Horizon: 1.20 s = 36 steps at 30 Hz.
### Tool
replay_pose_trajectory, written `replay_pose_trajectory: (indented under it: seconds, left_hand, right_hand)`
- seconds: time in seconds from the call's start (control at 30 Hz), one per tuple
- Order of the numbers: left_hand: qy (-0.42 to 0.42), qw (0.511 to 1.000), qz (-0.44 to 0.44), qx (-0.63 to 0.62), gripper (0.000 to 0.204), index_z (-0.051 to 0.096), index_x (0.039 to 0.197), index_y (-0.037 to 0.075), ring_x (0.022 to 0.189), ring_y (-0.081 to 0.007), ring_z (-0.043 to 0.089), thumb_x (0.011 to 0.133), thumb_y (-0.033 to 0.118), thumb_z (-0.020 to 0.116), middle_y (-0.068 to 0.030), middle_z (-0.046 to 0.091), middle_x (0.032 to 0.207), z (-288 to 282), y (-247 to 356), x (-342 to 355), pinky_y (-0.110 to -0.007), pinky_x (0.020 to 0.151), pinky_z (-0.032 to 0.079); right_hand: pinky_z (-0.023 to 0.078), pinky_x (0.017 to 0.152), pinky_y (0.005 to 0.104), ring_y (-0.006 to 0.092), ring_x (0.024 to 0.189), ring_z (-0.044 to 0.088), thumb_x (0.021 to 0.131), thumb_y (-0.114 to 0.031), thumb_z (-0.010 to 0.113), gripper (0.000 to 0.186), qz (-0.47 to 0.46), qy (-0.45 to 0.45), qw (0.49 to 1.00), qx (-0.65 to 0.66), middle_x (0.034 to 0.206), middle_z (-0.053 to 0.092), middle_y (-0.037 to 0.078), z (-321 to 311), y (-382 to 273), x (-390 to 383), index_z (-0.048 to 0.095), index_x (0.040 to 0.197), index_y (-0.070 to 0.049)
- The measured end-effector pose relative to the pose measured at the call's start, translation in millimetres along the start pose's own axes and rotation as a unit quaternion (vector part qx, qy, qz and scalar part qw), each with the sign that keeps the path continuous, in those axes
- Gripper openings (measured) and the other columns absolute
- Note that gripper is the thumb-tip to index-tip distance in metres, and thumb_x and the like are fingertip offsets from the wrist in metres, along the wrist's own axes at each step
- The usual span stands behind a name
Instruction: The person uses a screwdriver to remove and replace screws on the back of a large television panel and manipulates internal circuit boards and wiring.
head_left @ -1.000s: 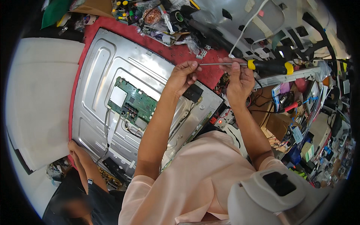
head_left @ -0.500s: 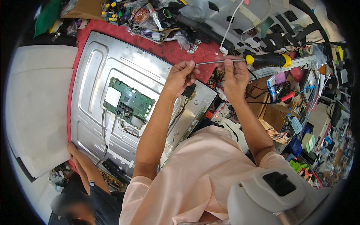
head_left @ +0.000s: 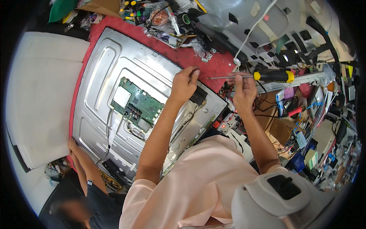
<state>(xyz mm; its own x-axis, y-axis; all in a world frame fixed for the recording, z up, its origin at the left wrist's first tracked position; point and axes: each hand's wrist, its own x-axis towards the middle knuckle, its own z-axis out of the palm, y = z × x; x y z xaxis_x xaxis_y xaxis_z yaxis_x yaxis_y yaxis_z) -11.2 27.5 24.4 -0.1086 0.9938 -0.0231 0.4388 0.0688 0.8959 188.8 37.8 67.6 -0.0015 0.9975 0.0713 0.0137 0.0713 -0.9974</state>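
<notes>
My right hand [head_left: 244, 91] pinches a screwdriver [head_left: 273, 76] by its metal shaft, close to the black and yellow handle. The shaft lies nearly level, its tip pointing left toward my left hand. A short gap separates that tip from my left hand [head_left: 184, 84], whose thumb and fingers are pressed together; anything between them is too small to make out. Beneath my left arm lies a large silver metal panel [head_left: 100, 82], with a green circuit board [head_left: 139, 105] mounted on it. A small black part [head_left: 198, 96] sits on the panel just below my left fingers.
Red cloth [head_left: 213, 68] covers the work surface around the panel. Tools and bags [head_left: 162, 19] crowd its far edge; wires, a cardboard box [head_left: 280, 126] and clutter fill the right. White foam-like sheets [head_left: 45, 95] stand at left. Another person's hand [head_left: 72, 144] touches the panel's near-left edge.
My left fingers have come away from the screwdriver's tip and moved slightly left of it. My right hand still pinches the shaft. The whole view has shifted a little.
</notes>
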Motion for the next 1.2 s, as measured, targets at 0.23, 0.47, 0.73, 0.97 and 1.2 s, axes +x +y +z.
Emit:
replay_pose_trajectory:
  seconds: [0.23, 0.47, 0.73, 0.97, 1.2]
  left_hand:
    - [-0.104, 0.963, 0.156, 0.192, 0.025, 0.068, 0.098, 0.006, 0.108, -0.0313, 0.054, 0.077, 0.005, 0.054, -0.0138, 0.064, 0.101, -1.4, -26.9, -4.1, -0.046, 0.104, 0.034]
    - [-0.145, 0.948, 0.169, 0.228, 0.031, 0.072, 0.101, 0.020, 0.117, -0.0261, 0.048, 0.076, 0.010, 0.056, -0.0069, 0.060, 0.111, -1.4, -32.3, -11.9, -0.047, 0.111, 0.025]
    - [-0.154, 0.961, 0.134, 0.185, 0.033, 0.073, 0.098, 0.020, 0.117, -0.0237, 0.047, 0.074, 0.005, 0.055, -0.0054, 0.058, 0.110, 0.2, -33.0, -11.9, -0.047, 0.114, 0.019]
    - [-0.152, 0.968, 0.114, 0.165, 0.035, 0.073, 0.097, 0.020, 0.117, -0.0233, 0.048, 0.073, 0.003, 0.054, -0.0056, 0.058, 0.108, 3.0, -37.5, -12.3, -0.048, 0.115, 0.018]
    - [-0.173, 0.967, 0.102, 0.157, 0.036, 0.073, 0.098, 0.020, 0.117, -0.0234, 0.048, 0.073, 0.003, 0.055, -0.0047, 0.059, 0.109, 0.9, -35.3, -9.2, -0.048, 0.115, 0.017]
  right_hand:
    - [0.052, 0.069, 0.0269, 0.0154, 0.077, 0.065, 0.097, -0.008, 0.052, 0.017, -0.009, -0.056, 0.994, -0.090, 0.094, 0.068, 0.013, 6.6, 21.8, -14.4, 0.059, 0.091, 0.006]
    - [0.052, 0.069, 0.0267, 0.0146, 0.076, 0.065, 0.097, -0.008, 0.054, 0.016, -0.002, -0.077, 0.988, -0.131, 0.093, 0.068, 0.012, 3.4, 40.2, -20.2, 0.060, 0.091, 0.006]
    - [0.052, 0.067, 0.0273, 0.0164, 0.074, 0.066, 0.096, -0.007, 0.054, 0.017, -0.010, -0.077, 0.985, -0.154, 0.092, 0.069, 0.011, 6.4, 38.8, -20.3, 0.061, 0.089, 0.006]
    - [0.052, 0.066, 0.0287, 0.0174, 0.074, 0.066, 0.095, -0.005, 0.055, 0.013, -0.018, -0.098, 0.982, -0.158, 0.089, 0.069, 0.012, 9.6, 38.0, -18.7, 0.062, 0.092, 0.005]
    - [0.053, 0.071, 0.0319, 0.0251, 0.078, 0.067, 0.089, 0.004, 0.055, 0.011, -0.074, -0.198, 0.942, -0.261, 0.094, 0.068, 0.012, 9.9, 23.2, -11.7, 0.063, 0.096, 0.002]
